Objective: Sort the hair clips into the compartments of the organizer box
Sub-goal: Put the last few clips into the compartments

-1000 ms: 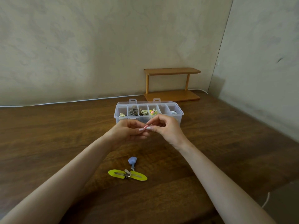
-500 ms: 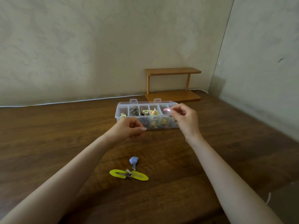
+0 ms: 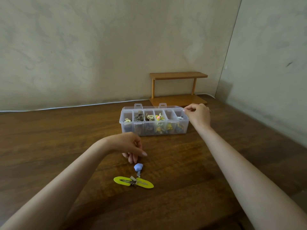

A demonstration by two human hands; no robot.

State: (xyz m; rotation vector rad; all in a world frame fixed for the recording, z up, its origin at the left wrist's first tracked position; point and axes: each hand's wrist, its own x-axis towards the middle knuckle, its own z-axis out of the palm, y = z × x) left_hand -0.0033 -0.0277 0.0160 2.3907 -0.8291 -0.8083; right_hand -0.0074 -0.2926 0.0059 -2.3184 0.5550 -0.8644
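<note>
The clear organizer box [image 3: 154, 130] stands open at mid table, with clips in several of its compartments. My right hand [image 3: 198, 116] hovers over its rightmost compartment with thumb and forefinger pinched together. Whether a clip sits between them is not visible. My left hand [image 3: 131, 148] hangs nearer to me with fingers loosely curled downward. It holds nothing and is just above a blue hair clip [image 3: 138, 167]. Below that clip lie two yellow snap clips [image 3: 123, 180], end to end, with a small metal clip [image 3: 132, 179] where they meet.
A small two-tier wooden shelf [image 3: 178, 90] stands against the wall behind the box. A white cable [image 3: 66, 107] runs along the table's back edge. A second wall closes in on the right, and the table's corner drops off at the lower right.
My right hand left my left hand with a small pink clip and travelled to the box's right end. My left hand dropped toward the blue clip.
</note>
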